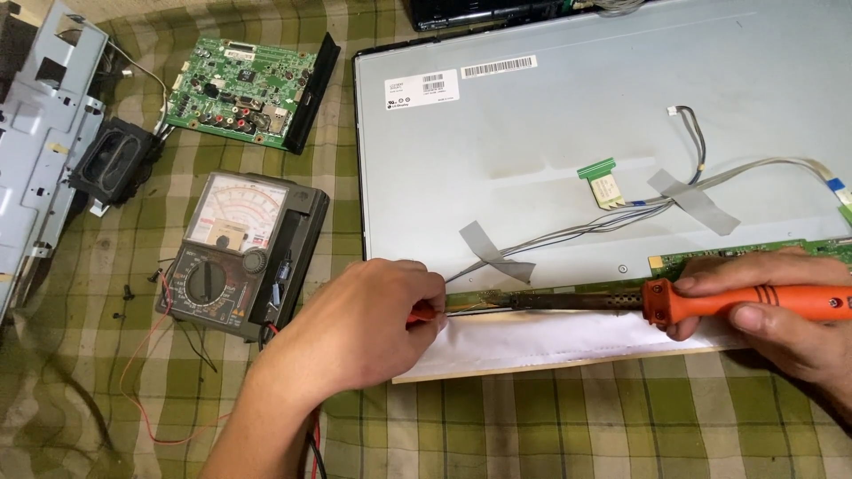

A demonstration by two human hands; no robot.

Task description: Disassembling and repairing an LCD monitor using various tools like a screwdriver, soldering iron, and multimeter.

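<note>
My right hand (pixel 781 310) grips the orange handle of a soldering iron (pixel 710 302). Its dark shaft runs left along the lower edge of a large grey display panel (pixel 550 133). The tip meets a narrow green circuit strip (pixel 479 302) at the panel's bottom edge. My left hand (pixel 373 324) rests at that same spot, fingers closed on a small red-tipped thing that is mostly hidden. White paper (pixel 550 341) lies under the strip.
An analog multimeter (pixel 240 253) sits left of my left hand, with thin red and black leads trailing down. A green circuit board (pixel 240 89), a black speaker (pixel 111 164) and a grey metal bracket (pixel 40 133) lie at upper left. Grey taped cables (pixel 621 213) cross the panel.
</note>
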